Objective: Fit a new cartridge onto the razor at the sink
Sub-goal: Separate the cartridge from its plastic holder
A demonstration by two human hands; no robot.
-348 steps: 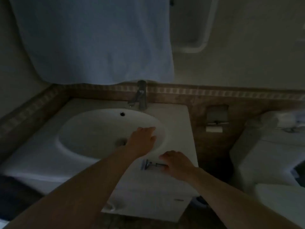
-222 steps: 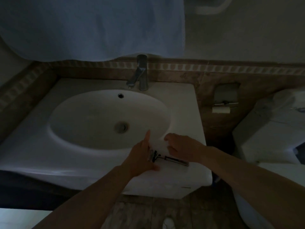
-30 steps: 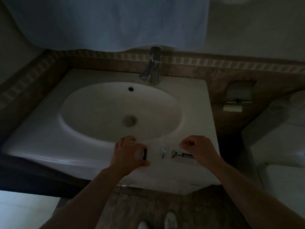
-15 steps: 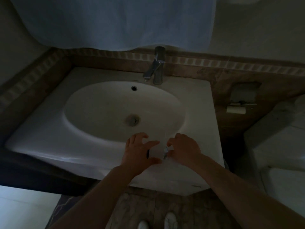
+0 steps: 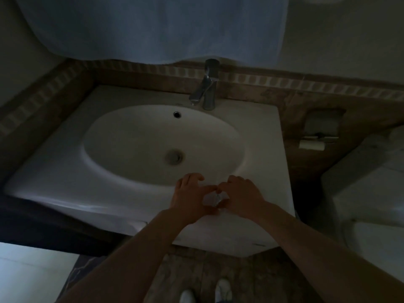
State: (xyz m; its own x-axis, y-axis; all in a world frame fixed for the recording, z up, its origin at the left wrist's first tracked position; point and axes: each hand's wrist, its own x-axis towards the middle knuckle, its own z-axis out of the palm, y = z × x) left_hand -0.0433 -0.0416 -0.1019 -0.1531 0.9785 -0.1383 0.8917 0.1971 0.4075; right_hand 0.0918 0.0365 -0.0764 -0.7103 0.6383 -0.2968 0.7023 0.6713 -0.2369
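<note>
Presently: left hand (image 5: 189,199) and right hand (image 5: 241,196) meet at lower centre over the front rim of the sink (image 5: 271,171), fingertips pinched together on a small pale, crumpled-looking item (image 5: 211,199), probably the cartridge's wrapping; kept over the ledge, likely so nothing drops. Razor not discernible, possibly under the right hand. Faucet (image 5: 207,86) upper centre, drain (image 5: 174,157) mid-basin, both well apart, no obstruction.

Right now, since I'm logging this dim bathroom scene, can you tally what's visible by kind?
Hands: 2, left hand and right hand
Sinks: 1, sink
Taps: 1, tap
Toilet paper rolls: 1, toilet paper roll
Shoes: 2, shoes
Small pale items between the hands: 1, pale item, too dim to identify
Total: 8
</note>
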